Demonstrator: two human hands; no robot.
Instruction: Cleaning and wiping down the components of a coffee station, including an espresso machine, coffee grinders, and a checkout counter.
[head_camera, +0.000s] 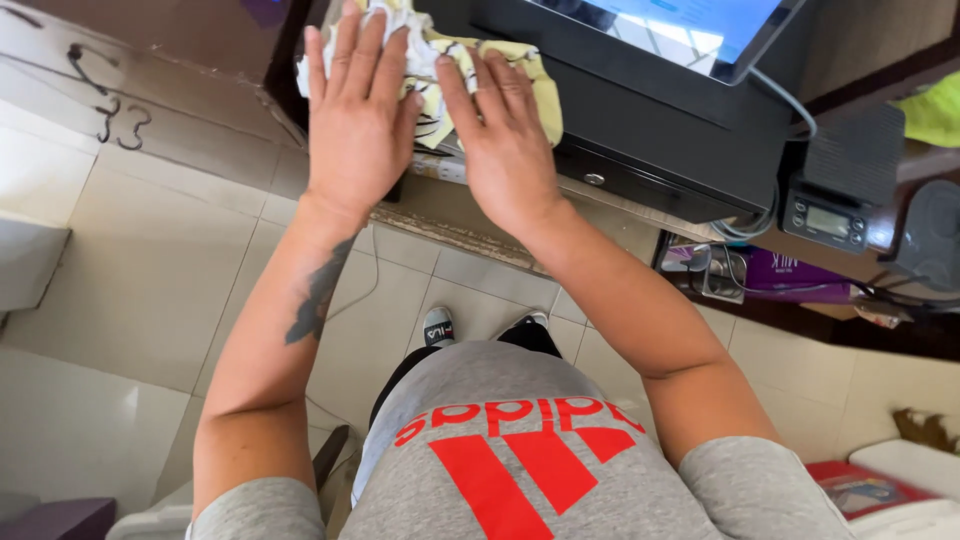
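Both hands are lying flat, fingers spread, gripping nothing: left hand (355, 120) at 11 o'clock, right hand (505, 135) at 12, pressing a yellow cloth (520, 62) at the counter edge (470, 235). Beyond, apparently touching it, a black cash drawer (660, 140) is hemming the cloth's right side.

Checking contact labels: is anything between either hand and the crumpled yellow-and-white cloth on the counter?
Nothing visible. The left hand and the right hand both lie flat, palms down, directly on the crumpled yellow-and-white cloth. It sits on the counter edge against the black cash drawer.
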